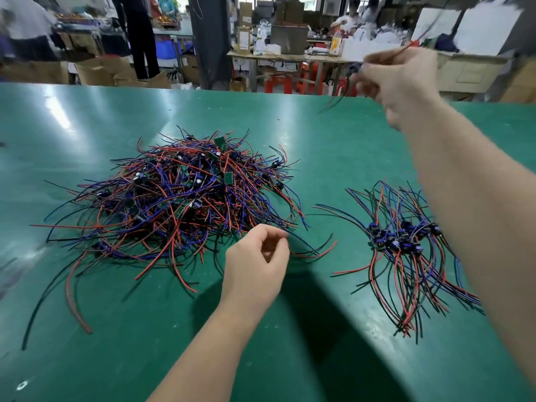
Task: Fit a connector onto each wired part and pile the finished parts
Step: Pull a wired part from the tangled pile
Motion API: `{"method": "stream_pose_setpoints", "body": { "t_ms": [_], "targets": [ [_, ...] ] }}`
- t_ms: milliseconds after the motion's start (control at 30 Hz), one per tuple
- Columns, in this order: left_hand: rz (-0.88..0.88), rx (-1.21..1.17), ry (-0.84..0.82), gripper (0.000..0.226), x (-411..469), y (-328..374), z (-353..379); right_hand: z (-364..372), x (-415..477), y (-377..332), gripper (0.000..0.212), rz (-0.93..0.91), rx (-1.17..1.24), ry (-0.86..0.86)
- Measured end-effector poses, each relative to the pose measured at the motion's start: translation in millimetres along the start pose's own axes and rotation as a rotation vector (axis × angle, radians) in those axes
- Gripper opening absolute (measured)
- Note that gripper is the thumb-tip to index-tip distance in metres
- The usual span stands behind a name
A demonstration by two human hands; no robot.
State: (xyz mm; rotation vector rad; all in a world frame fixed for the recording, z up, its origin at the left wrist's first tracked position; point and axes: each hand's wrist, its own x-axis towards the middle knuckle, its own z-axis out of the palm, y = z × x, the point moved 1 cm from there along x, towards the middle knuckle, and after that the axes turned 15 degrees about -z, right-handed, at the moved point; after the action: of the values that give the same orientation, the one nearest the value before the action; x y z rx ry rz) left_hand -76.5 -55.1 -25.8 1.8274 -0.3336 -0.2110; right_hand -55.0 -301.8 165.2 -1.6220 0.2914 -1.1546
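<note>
Head view reference: locate the right hand (400, 79) at 1 o'clock, raised well above the surface (87, 117), fingers curled and pinching a wired part (407, 47). Note one red lead trailing toward 2 o'clock and dark leads hanging toward 8 o'clock, giving a long axis from 2 to 8. Cannot confirm a fitted connector on it: too blurred.

Locate the left hand (258, 256) at 6 o'clock, low over the surface, at the 5 o'clock edge of the loose heap (174, 192) of red, blue and black leads. Read thumb and forefinger tips as drawn together, other fingers curled; cannot tell whether a lead is caught between them.

Find the finished pile (403, 242) at 4 o'clock, well apart from the loose heap and partly hidden beneath the right forearm. Note dark blue bodies bunched at its middle, leads fanned toward 12 and 6.

Judged step: either carrying the held part to the finished pile or lifting it for fitting; not resolvable from this view. For a drop onto the finished pile, treat the right hand as the nearer one and look for the pile toward 6 o'clock from it, lower down. Turn the 2-to-8 axis round to 12-to-6 to match the fanned leads. Watch for hanging leads snagging on those already laid.
</note>
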Motion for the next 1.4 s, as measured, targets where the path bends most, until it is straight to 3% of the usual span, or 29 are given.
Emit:
{"method": "stream_pose_setpoints", "body": {
  "t_ms": [133, 233, 333, 400, 500, 567, 633, 800, 933, 1000, 1100, 1267, 1400],
  "targets": [
    [0.140, 0.204, 0.039, 0.013, 1, -1, 0, 26, 7, 54, 0.019, 0.130, -0.271, -0.145],
    [0.169, 0.266, 0.038, 0.013, 3, -1, 1, 24, -18, 95, 0.045, 0.391, -0.314, -0.312],
    [0.219, 0.321, 0.080, 0.017, 3, 0, 0, 17, -41, 111, 0.058, 0.455, -0.378, -0.407],
    [0.243, 0.432, 0.059, 0.025, 5, -2, 0, 12, -56, 109, 0.054, 0.442, -0.440, -0.443],
    [0.150, 0.702, -0.003, 0.039, 6, -7, 0, 5, -86, 91, 0.029, 0.359, -0.476, -0.471],
    [0.125, 0.776, 0.014, 0.032, 6, -9, -1, 1, -115, 76, 0.014, 0.279, -0.446, -0.494],
    [0.130, 0.783, 0.057, 0.020, 5, -6, -3, -4, -150, 59, 0.016, 0.195, -0.406, -0.509],
    [0.227, 0.518, 0.176, 0.010, 2, 3, -8, -27, -216, 47, 0.017, 0.210, -0.389, -0.506],
    [0.293, 0.217, 0.340, 0.008, 2, 9, -20, -50, -221, 54, 0.024, 0.328, -0.247, -0.195],
    [0.143, -0.166, 0.269, 0.008, 6, 11, -24, -54, -219, 53, 0.022, 0.404, -0.081, -0.123],
    [-0.022, -0.580, 0.095, 0.011, 7, 19, -24, -49, -222, 51, 0.020, 0.477, 0.019, -0.207],
    [0.004, -0.668, -0.059, 0.008, -2, 27, -19, -35, -234, 46, 0.018, 0.551, 0.241, -0.352],
    [0.115, -0.514, -0.262, 0.011, -14, 30, -8, -27, -236, 45, 0.030, 0.592, 0.425, -0.353]
  ]
}}
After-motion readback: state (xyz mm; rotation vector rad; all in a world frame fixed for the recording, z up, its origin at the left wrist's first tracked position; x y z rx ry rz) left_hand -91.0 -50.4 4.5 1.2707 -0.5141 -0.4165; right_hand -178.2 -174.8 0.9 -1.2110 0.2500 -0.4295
